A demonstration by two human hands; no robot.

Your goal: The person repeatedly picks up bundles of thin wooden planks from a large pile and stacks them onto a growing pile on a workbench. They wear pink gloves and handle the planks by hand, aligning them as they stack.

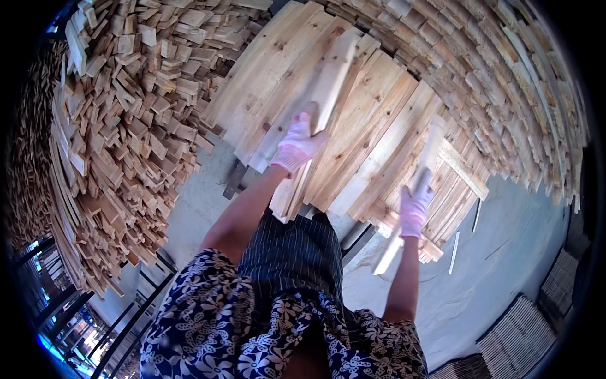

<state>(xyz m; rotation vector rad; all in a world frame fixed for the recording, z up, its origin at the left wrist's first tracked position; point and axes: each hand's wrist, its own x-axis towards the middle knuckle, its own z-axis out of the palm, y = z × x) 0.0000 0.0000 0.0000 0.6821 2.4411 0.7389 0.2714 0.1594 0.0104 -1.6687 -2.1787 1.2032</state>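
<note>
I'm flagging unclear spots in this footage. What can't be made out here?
Head view, hidden: part of the long board, beneath the left hand.
Head view, blurred: the right hand's exact finger placement, and the narrow board's upper end, by motion.
Head view, cut off: the wood pile, by the upper edge.

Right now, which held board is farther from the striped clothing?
The right hand's board, ending over grey floor; the left hand's board ends beside the clothing.

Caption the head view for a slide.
Gloved left hand and right hand each hold a wooden board at a row of planks, stacked wood nearby.
</note>
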